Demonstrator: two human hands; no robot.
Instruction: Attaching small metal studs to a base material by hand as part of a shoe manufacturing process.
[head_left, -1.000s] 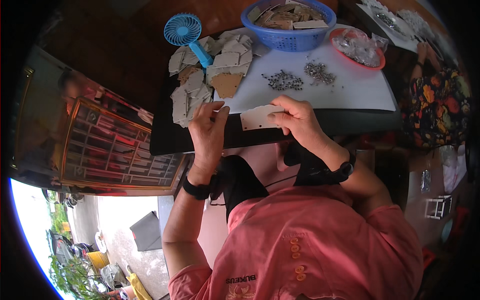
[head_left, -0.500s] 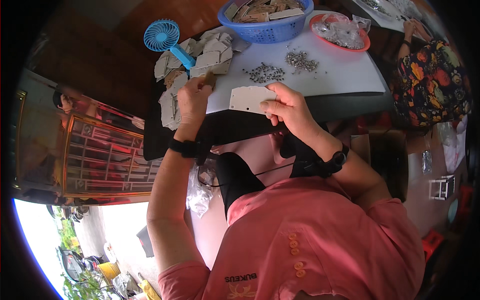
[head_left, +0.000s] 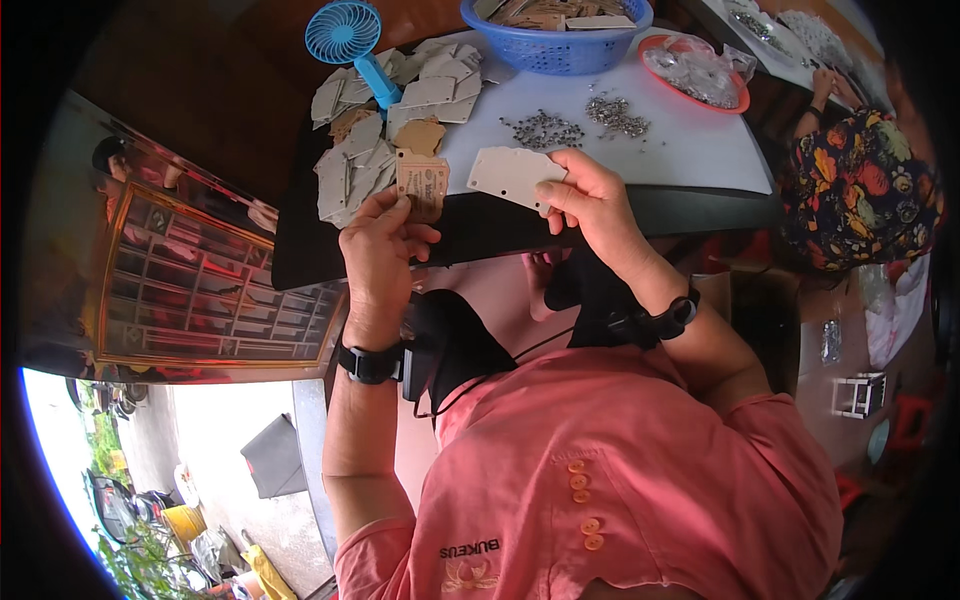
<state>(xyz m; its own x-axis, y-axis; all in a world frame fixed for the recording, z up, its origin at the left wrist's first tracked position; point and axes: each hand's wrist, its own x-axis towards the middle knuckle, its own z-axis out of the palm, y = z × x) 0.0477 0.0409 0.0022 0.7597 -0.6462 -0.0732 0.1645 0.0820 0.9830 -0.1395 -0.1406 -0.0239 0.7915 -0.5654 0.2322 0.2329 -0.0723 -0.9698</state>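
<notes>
My left hand (head_left: 380,230) pinches the lower edge of a small brown printed card (head_left: 422,185), held up at the table's near edge. In my right hand (head_left: 590,195) is a larger pale grey card (head_left: 512,175) with small holes, gripped at its right end between thumb and fingers. A narrow gap separates the two cards. Just beyond my left hand lies a heap of pale cards (head_left: 350,180), with a brown card (head_left: 420,136) on it. Two piles of small metal pieces, one dark (head_left: 543,130) and one silvery (head_left: 615,118), lie on the white tabletop.
A blue handheld fan (head_left: 345,35) stands among the cards. At the back are a blue basket (head_left: 560,48) filled with cards and a red tray (head_left: 745,100) with plastic bags. Another person in a flowered top (head_left: 865,180) sits at a table on the right.
My left hand has come back from the card heap toward me, bringing the brown card upright into sight. The right hand still holds the grey card, now tilted slightly. The whole view has shifted.
</notes>
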